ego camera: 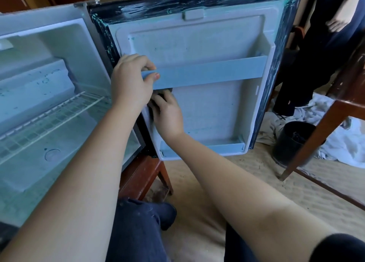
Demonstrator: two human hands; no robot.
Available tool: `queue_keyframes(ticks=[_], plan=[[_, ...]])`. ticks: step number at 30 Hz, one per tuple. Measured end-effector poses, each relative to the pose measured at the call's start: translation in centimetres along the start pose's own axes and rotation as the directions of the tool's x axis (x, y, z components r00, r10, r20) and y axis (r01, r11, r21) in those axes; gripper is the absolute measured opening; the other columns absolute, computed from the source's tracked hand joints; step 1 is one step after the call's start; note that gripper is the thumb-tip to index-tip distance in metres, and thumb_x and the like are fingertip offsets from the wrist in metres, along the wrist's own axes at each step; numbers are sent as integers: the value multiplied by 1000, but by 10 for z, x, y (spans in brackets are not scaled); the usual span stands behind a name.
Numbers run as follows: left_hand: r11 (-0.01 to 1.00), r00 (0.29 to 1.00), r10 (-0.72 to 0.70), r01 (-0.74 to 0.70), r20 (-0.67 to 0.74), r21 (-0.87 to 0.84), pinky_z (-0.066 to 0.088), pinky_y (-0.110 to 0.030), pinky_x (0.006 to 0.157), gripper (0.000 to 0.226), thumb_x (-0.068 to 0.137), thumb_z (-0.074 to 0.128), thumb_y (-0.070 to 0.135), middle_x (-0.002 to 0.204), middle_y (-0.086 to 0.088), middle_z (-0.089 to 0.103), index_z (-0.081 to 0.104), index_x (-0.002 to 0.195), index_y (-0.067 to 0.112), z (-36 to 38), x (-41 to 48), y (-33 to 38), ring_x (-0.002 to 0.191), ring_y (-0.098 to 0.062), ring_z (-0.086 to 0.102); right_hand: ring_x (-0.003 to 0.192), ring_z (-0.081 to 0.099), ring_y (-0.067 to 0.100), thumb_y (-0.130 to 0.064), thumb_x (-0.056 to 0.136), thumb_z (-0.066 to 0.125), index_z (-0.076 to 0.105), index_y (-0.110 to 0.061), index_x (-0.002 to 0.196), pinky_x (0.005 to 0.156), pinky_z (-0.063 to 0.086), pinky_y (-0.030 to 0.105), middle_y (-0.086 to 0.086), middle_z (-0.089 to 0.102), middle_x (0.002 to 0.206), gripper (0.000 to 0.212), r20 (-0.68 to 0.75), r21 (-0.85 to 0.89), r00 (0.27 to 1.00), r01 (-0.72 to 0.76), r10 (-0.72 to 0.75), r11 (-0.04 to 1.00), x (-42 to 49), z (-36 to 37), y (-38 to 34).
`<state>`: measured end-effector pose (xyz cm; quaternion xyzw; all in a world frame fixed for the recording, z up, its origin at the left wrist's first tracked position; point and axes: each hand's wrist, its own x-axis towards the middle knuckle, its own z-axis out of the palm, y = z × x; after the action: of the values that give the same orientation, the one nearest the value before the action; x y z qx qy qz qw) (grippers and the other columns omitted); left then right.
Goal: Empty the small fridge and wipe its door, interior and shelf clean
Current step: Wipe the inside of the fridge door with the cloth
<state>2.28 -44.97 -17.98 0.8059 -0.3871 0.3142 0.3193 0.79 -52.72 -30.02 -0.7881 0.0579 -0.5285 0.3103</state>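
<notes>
The small fridge [83,50] is seen standing open on a wooden stand [142,174], its pale cavity fitted with a white wire shelf [49,119] that lies level across it. Faint specks and smears are visible on the inner walls. The door [207,107] is swung fully out to the right of the cavity and stands upright, its inner face turned toward the camera. The dark border around that face is scuffed and flecked with green. A pale rail [207,73] runs across the door from side to side, rising slightly to the right, and a shorter rail [201,149] closes the bottom pocket.

The left end of the upper rail is gripped by the left hand [130,79], fingers behind and thumb in front. Just beneath it, a dark cloth [164,92] is held against the door panel by the right hand [167,113], fingers curled over it.

On the floor to the right, a black bucket [284,149] is seen beside a wooden table leg [316,135]; something dark lies in it, but what cannot be told. Crumpled white sheets [345,143] are heaped behind it, near a standing person [308,64].
</notes>
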Motion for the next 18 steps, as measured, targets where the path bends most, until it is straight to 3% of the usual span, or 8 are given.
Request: queue_keyframes(ticks=[4,7,10,11,13,16,18], plan=[[1000,1000,-10,10,19,-7,28,-20,75,12,83,70,13,91,-8,64,68,90,4,-3,-1,1,98,-29,55,90,57,37,9,81,59,71,0,102,65,49,35,16,60,100,26,246,-111,969,6,22,994,-32,-2,31],[1000,999,-23,23,24,3,27,-18,76,12,85,69,14,92,-7,63,67,92,5,-3,-1,4,100,-27,54,110,50,31,7,87,52,66,-7,119,82,43,29,11,53,116,38,555,-312,812,0,182,950,-57,-11,49],[1000,999,-23,22,33,9,26,-19,76,12,86,69,14,92,-5,61,67,92,5,-4,0,3,101,-27,53,112,46,28,2,90,49,61,-10,125,85,46,36,9,47,120,38,662,-426,687,16,300,904,-63,-16,48],[1000,999,-16,16,40,7,27,-20,76,11,85,69,14,92,-5,61,67,92,5,-5,0,2,101,-27,54,112,45,29,1,90,49,60,-9,125,85,47,40,10,47,120,38,662,-416,693,22,286,909,-60,-18,45],[1000,999,-1,1,49,-3,30,-22,77,11,84,70,13,90,-6,62,68,90,4,-6,0,-1,99,-28,54,111,47,33,3,84,54,63,-6,121,78,50,41,15,51,118,39,595,-326,793,95,126,941,-44,-21,34],[1000,999,7,-7,34,-15,30,-21,77,10,82,70,12,89,-8,63,68,88,4,-5,-1,-2,98,-28,54,89,58,37,4,78,61,71,-3,101,64,45,29,20,61,97,27,176,-125,984,46,-24,991,0,-23,4],[1000,1000,-4,4,26,-14,29,-19,77,10,83,69,12,89,-5,61,67,88,4,-4,-1,-1,99,-27,54,84,59,35,3,77,61,72,-3,91,60,39,25,19,64,90,18,13,-101,999,37,-36,994,16,-23,-8]])
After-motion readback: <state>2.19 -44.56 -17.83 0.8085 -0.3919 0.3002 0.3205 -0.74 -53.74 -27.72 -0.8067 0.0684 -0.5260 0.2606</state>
